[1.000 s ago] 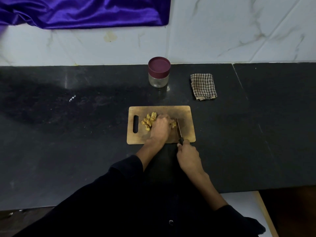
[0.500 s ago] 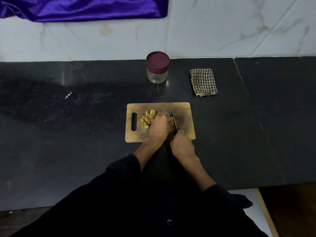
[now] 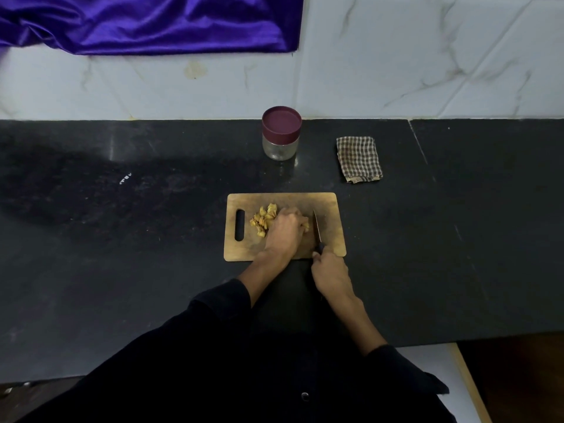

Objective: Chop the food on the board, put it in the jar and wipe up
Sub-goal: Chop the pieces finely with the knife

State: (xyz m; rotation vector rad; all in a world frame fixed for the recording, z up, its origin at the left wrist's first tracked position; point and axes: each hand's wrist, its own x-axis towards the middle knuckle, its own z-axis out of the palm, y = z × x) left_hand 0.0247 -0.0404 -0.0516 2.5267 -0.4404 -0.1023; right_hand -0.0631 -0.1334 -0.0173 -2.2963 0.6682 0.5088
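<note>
A wooden chopping board [image 3: 331, 227] is seen lying flat on the dark table [image 3: 122, 239], its handle slot toward the left. A heap of yellowish cut food [image 3: 264, 219] is piled on the left-centre part of the board, just right of the slot. The left hand [image 3: 285, 232] is laid over the middle of the board with fingers curled down; a piece of the same food is pressed under the fingertips at the right edge of the hand, only a small part of it being visible. The right hand [image 3: 331, 274] is clenched round the dark handle of a knife [image 3: 317, 230] at the board's near edge. The blade is pointed away from the person and is placed just right of the left fingertips; contact between blade and food cannot be told.

A glass jar [image 3: 280, 146] with a maroon lid [image 3: 281, 123] fitted on is stood upright beyond the board, near the wall. A folded checked cloth [image 3: 359, 158] is laid on the table to the right of the jar, apart from it.
</note>
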